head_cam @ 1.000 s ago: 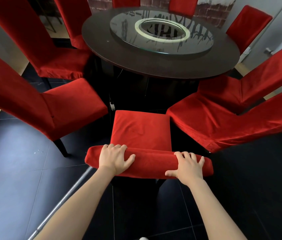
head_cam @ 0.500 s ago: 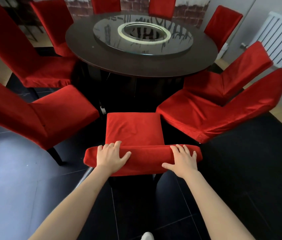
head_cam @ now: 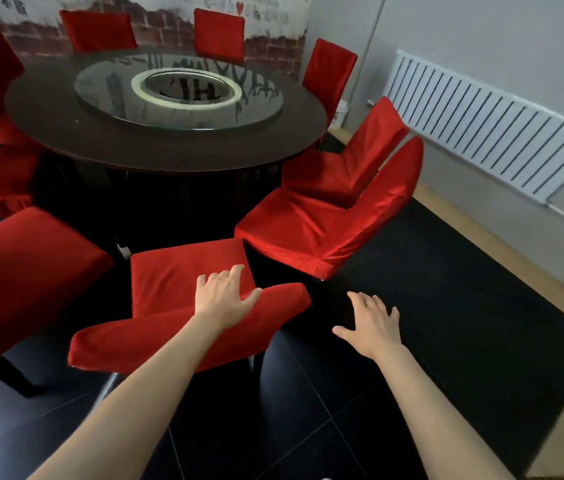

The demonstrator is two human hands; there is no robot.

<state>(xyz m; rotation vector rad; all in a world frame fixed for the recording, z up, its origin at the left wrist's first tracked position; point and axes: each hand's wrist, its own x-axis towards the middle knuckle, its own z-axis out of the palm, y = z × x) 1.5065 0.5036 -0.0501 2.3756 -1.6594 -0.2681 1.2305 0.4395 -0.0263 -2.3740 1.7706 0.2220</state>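
Chair (head_cam: pixel 183 275) tucked toward table (head_cam: pixel 52 129), seat ahead of me. Backrest top ran from my near left to far right. My left hand (head_cam: pixel 225 299) lay on it near right end, fingers spread, no grip. My right hand (head_cam: pixel 372 323) hung open past that end, over floor (head_cam: pixel 446 306), touching nothing. Left hand nearer.

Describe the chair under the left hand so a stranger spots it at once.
Start at the round dark table ringed by red-covered chairs. The chair stands on its near side, seat toward the table. Alone among its neighbours, it shows its backrest to the camera, the left hand over its top edge.
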